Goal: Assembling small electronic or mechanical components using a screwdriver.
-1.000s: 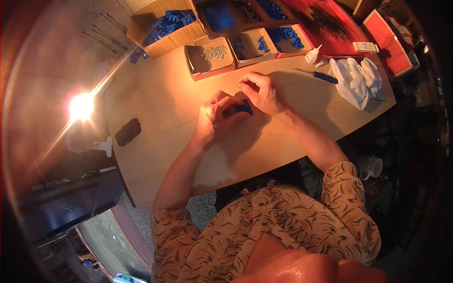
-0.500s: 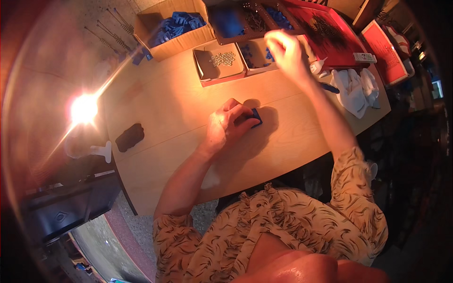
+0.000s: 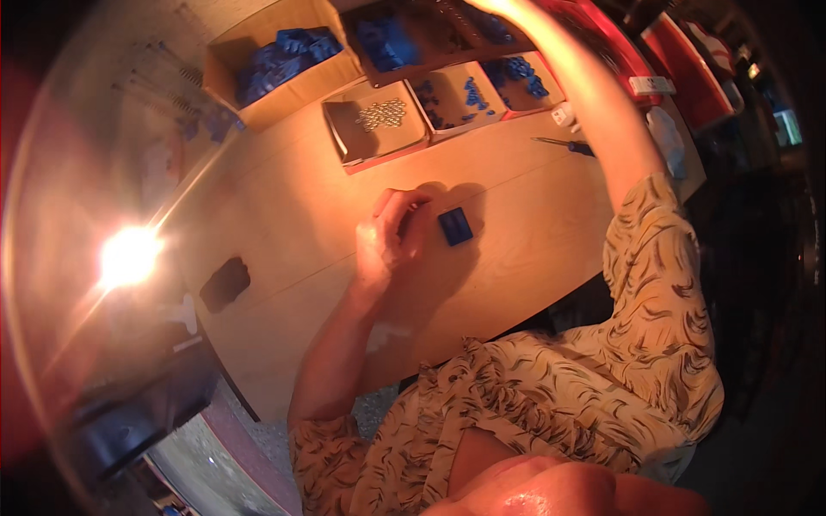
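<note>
A small blue rectangular plastic block (image 3: 456, 226) with a recessed face lies on the middle of the wooden table. My left hand (image 3: 389, 234) rests just to its left, apart from it, with the fingers loosely curled and nothing seen between them. My right arm stretches far forward over the back right of the table. Only part of my right hand (image 3: 499, 5) shows at the top edge, above the brown divided tray (image 3: 422, 66); its fingers are cut off from view.
Behind the block stand a shallow box of small metal parts (image 3: 341, 135) and boxes of small blue parts (image 3: 469, 96). A cardboard box (image 3: 225, 63) holds larger blue pieces. A screwdriver (image 3: 578, 148) lies under my right arm. A dark object (image 3: 225, 284) lies at left, near a bright lamp (image 3: 131, 256).
My left hand has let go of the blue block and drawn back to the left. My right hand has reached farther forward, to the top edge. The whole view has shifted slightly.
</note>
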{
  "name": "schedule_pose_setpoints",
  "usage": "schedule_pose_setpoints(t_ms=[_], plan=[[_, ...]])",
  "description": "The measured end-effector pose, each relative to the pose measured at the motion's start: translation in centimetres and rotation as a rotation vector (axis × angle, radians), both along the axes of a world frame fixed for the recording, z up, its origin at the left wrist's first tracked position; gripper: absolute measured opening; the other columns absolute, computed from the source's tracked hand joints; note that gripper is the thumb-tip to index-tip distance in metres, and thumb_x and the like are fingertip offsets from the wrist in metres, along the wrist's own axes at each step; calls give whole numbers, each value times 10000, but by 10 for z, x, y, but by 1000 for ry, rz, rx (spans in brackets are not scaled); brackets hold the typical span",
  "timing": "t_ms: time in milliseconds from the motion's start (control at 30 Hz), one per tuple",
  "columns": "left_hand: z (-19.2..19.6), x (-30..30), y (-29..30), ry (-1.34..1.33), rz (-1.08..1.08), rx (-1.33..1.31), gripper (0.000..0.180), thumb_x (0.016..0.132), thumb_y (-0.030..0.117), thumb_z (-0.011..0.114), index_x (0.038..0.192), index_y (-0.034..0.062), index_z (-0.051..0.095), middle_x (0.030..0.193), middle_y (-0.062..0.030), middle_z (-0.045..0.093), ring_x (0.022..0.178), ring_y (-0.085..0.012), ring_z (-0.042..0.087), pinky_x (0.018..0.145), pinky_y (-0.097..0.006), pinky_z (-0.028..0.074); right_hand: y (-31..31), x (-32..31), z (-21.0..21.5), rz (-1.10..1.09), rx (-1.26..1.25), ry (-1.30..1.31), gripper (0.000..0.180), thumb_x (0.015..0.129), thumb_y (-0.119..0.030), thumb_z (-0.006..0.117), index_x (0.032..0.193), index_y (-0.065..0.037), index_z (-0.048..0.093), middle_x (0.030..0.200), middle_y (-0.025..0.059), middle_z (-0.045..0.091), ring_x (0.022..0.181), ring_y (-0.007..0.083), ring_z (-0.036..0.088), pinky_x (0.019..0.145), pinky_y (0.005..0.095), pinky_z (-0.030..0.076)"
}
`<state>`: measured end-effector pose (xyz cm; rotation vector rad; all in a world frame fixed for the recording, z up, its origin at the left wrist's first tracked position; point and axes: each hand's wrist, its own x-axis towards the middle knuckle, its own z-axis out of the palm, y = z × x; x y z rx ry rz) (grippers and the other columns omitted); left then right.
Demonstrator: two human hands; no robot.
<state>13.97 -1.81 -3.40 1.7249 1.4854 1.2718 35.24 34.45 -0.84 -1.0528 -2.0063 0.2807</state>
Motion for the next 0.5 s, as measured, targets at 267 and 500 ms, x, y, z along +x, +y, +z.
schedule_pose_setpoints(t_ms=[267,500], plan=[[11,4,-1,24,-16,-43,105,896,30,692,999,16,678,892,-120,674,712,-223,696,632,-310,550,34,136,-22,16,13,-360,329,939,-284,603,703,-61,659,540,95,567,466,225,524,491,372,431],[13,11,4,140,-202,49,298,846,131,772,1122,54,691,1044,-115,676,818,-263,689,700,-363,573,40,199,-13,37,21,-672,314,943,-263,615,713,-54,664,537,97,568,469,204,537,490,355,430]])
